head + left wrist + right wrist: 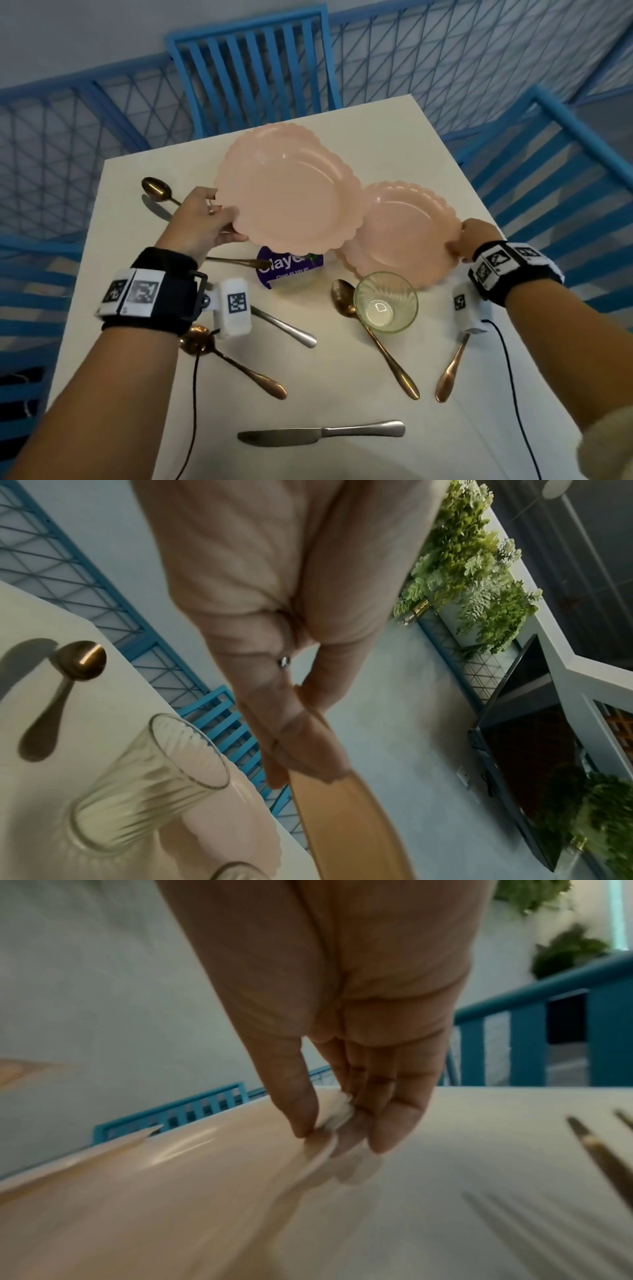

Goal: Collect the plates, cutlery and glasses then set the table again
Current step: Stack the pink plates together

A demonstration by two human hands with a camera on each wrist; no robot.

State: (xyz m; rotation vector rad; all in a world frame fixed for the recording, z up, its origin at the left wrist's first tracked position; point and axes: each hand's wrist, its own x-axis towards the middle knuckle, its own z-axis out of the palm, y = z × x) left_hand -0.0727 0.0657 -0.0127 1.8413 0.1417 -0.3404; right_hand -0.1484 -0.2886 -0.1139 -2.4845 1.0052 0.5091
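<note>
While the left hand (205,219) pinches the raised pink scalloped plastic plate (291,185) at its near-left rim, fingers (308,753) curled under w/ thumb on top, the right hand (479,240) pinches the second pink scalloped plate (404,236), low over the white counter (394,137). Raised plate overlaps the second's left edge, so stacking probably means sliding it right, towards the right fingers (394,1118).

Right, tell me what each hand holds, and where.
Left hand grips the raised pink plate by its near-left rim; right hand pinches the lower pink plate's right rim.
</note>
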